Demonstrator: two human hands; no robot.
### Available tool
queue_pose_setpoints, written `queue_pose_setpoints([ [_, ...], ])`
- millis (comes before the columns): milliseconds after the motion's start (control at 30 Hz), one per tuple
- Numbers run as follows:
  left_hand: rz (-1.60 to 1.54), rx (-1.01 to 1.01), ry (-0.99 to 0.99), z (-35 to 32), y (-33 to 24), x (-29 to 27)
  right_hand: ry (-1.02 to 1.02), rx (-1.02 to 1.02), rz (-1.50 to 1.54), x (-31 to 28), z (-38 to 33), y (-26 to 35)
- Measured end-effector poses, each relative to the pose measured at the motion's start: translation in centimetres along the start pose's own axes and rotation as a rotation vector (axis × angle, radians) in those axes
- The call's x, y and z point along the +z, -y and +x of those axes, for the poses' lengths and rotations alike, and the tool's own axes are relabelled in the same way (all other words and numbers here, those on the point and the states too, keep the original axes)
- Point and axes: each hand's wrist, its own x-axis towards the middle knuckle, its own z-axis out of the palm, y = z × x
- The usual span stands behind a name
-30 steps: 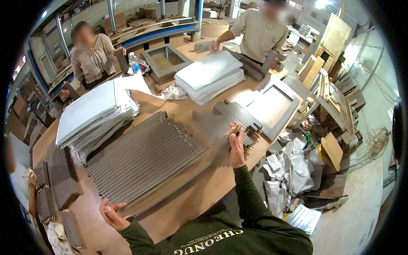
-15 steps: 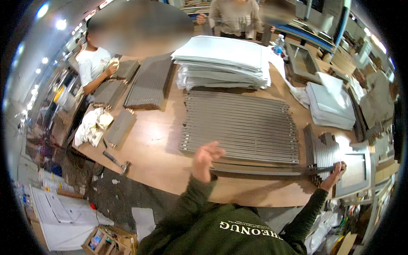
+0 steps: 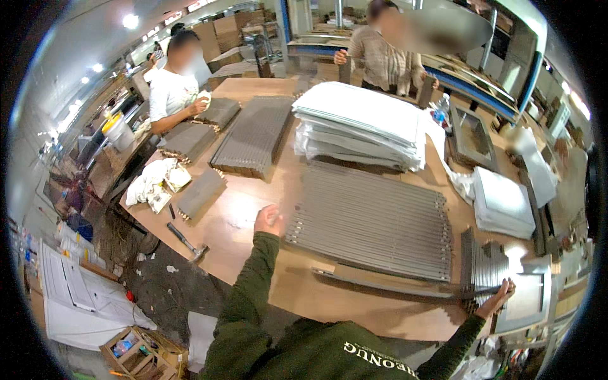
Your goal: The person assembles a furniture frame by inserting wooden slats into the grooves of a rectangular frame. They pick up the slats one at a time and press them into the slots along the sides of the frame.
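Note:
My right hand [image 3: 500,296] is closed around the right end of a long dark grey-brown strip [image 3: 386,285], which lies along the near side of the table. That end crosses a smaller bundle of strips [image 3: 487,263] at the right. My left hand [image 3: 270,220] is beside the left ends of a wide row of similar strips [image 3: 373,221]. Its fingers are loosely bent, a little blurred, with nothing visible in them.
A hammer [image 3: 189,244] lies at the table's left edge, below a bundle of short pieces [image 3: 201,193] and white cloths [image 3: 158,183]. White sheets [image 3: 361,117] are stacked behind the row. Co-workers stand at the far left and far side. A grey frame [image 3: 538,294] is at the right.
My left hand has moved left, from above the row's near edge to its left ends, and its fingers have curled. My right hand keeps the strip's end. The view has shifted.

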Motion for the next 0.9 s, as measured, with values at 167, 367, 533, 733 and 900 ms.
queue_pose_setpoints([
  [167,0.365,0.062,-0.318,4.3,6.5,-5.8,0.076,0.039,-0.137,0.4,-0.7,2.5],
  [367,1.059,-0.331,-0.327,12.6,15.0,-14.2,0.05,0.06,-0.02,-0.4,0.1,-0.3],
  [533,1.18,-0.605,-0.148,16.8,20.9,-20.9,-0.001,0.034,0.193,2.5,0.3,0.5],
  [733,1.249,-0.691,0.013,17.7,27.0,-21.0,-0.019,0.041,0.105,2.9,0.5,0.6],
  [900,1.277,-0.659,0.42,16.6,23.6,-15.3,-0.056,0.018,0.033,1.8,-0.1,2.2],
])
